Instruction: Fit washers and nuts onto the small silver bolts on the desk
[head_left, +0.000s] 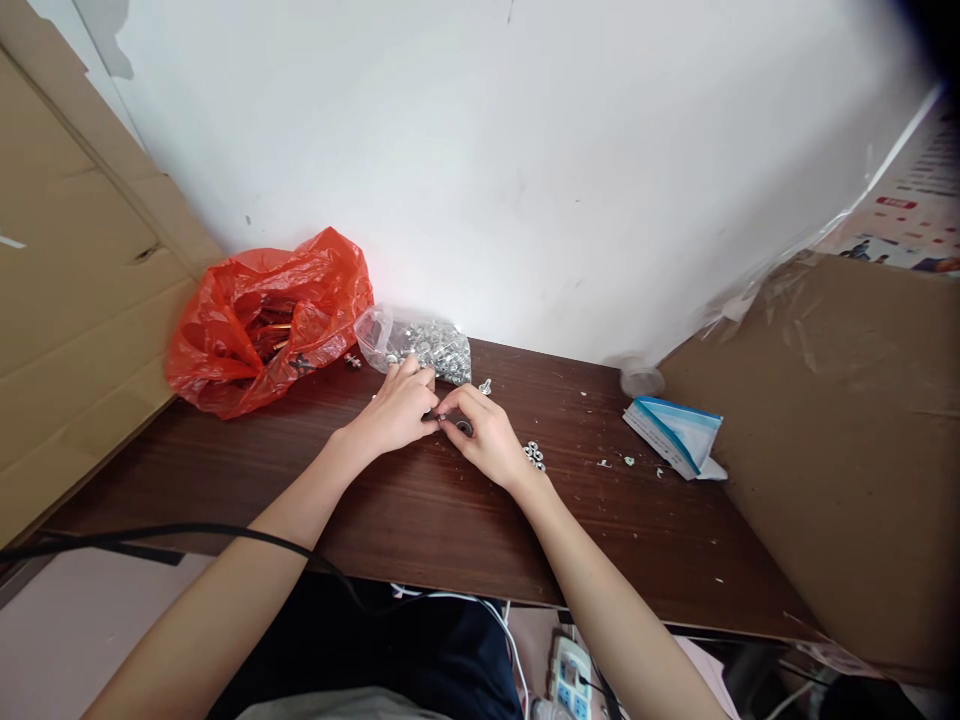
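My left hand (401,408) and my right hand (486,432) meet above the dark brown table, fingertips pinched together. Between them is a small metal piece (441,417), too tiny to make out its exact kind. Under my right hand's fingers lies a round metal ring (464,428). Just behind my hands sits a clear plastic bag (442,350) full of shiny metal fasteners. A loose metal fastener (486,387) rests near its right corner. Several small metal rings or nuts (534,456) form a cluster right of my right wrist.
A red plastic bag (202,340) holding copper-coloured pieces stands at the left. Blue-and-white packaging (671,435) and a small clear container (642,378) lie at the right. Cardboard (825,430) borders the table. A black cable (225,530) crosses above my left forearm.
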